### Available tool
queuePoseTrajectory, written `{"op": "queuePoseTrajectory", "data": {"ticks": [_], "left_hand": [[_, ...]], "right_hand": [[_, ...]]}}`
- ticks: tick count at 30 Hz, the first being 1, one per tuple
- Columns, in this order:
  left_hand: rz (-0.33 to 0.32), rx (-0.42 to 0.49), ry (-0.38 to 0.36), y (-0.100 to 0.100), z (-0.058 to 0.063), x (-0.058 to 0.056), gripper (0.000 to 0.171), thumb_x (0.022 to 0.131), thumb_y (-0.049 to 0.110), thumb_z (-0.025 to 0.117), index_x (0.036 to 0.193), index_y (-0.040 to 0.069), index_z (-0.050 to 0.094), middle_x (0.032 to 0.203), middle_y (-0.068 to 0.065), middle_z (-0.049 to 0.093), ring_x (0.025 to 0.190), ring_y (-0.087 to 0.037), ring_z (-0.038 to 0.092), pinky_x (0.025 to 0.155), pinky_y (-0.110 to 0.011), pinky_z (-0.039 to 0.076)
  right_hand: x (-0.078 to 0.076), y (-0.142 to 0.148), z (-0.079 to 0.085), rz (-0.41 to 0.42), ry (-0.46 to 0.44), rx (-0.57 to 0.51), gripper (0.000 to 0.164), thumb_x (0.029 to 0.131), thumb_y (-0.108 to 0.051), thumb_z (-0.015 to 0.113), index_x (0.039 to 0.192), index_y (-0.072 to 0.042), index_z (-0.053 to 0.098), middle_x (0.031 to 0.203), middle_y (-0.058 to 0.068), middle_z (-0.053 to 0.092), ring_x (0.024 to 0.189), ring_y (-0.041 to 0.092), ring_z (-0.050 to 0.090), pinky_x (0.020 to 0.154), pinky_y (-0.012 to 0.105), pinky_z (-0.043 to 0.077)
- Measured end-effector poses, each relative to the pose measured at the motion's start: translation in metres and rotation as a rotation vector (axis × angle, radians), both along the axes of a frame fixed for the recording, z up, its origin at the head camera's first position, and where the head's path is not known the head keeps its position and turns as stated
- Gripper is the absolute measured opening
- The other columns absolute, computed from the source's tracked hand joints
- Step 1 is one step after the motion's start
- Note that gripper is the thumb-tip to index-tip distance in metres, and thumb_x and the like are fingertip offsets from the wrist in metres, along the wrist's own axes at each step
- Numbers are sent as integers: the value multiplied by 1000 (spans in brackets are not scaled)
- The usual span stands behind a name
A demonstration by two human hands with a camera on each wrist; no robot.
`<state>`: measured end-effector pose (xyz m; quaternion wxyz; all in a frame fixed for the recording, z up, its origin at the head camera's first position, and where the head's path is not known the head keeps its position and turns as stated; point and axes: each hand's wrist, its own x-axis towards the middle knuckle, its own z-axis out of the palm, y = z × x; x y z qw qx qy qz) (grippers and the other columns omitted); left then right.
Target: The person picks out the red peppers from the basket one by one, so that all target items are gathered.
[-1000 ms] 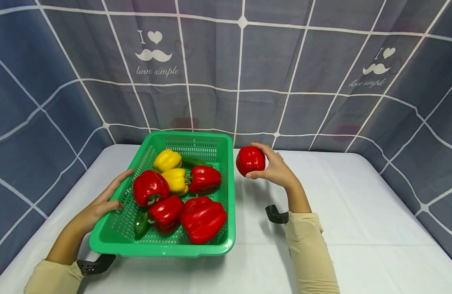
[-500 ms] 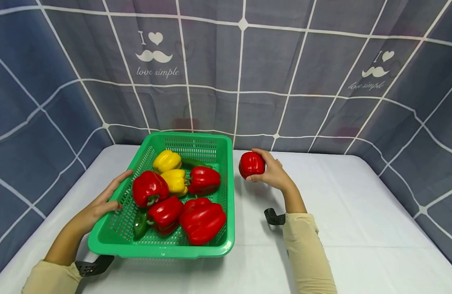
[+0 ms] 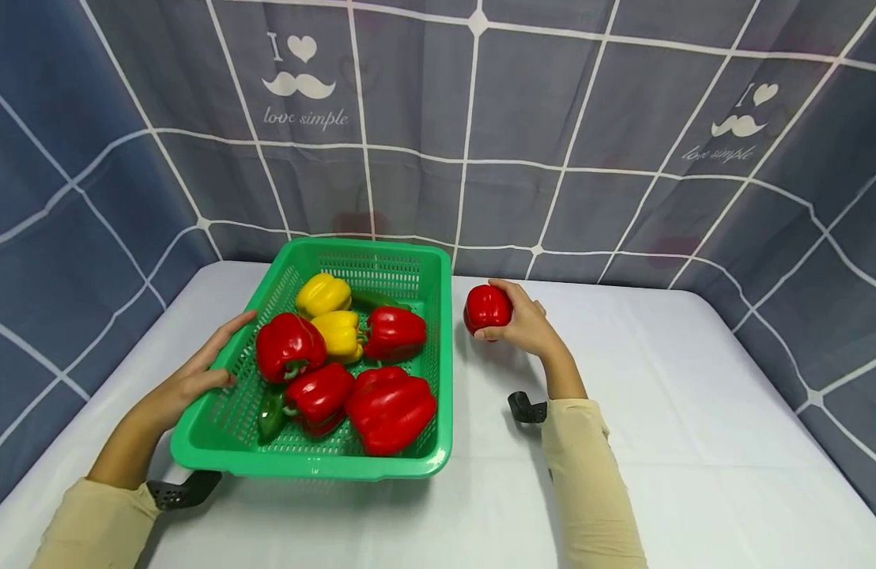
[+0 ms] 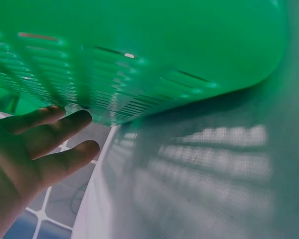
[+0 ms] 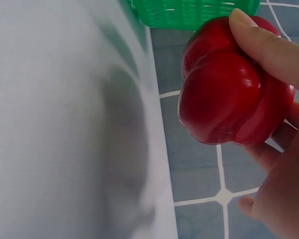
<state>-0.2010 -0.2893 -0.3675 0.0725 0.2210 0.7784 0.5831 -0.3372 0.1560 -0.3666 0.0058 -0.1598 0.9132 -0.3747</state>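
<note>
In the head view my right hand grips a red bell pepper between thumb and fingers, just right of the basket. The right wrist view shows the thumb lying across this pepper, its lobed end facing the camera. The green plastic basket holds red bell peppers, yellow bell peppers and dark green peppers. My left hand rests at the basket's left rim, thumb over the edge. In the left wrist view its fingers extend loosely beside the slotted basket wall.
A white cloth covers the table under the basket and my arms. Grey-blue checked curtains stand behind the table and along both sides. A black wrist mount sticks out from each of my sleeves.
My right hand has lowered the red bell pepper toward the table and shifted it slightly right. The left hand stays at the basket rim. The head view has tilted slightly down.
</note>
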Motion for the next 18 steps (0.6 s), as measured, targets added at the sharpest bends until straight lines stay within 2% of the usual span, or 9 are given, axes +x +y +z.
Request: {"op": "queuePoseTrajectory", "data": {"ticks": [9, 18], "left_hand": [[-19, 28, -6, 2, 0, -9, 81, 75, -6, 30, 147, 21, 6, 144, 4, 11, 102, -4, 48, 68, -31, 53], [-20, 38, -12, -2, 0, -7, 80, 76, -7, 29, 148, 20, 6, 146, 2, 8, 105, -4, 45, 69, -26, 51]], "right_hand": [[-4, 3, -4, -20, -28, 12, 85, 67, -26, 78, 138, -17, 33, 138, 10, 37, 126, 31, 36, 103, 52, 19], [-9, -3, -13, -20, -49, 11, 85, 67, -27, 78, 138, -15, 33, 138, 11, 37, 126, 32, 35, 103, 54, 17]]}}
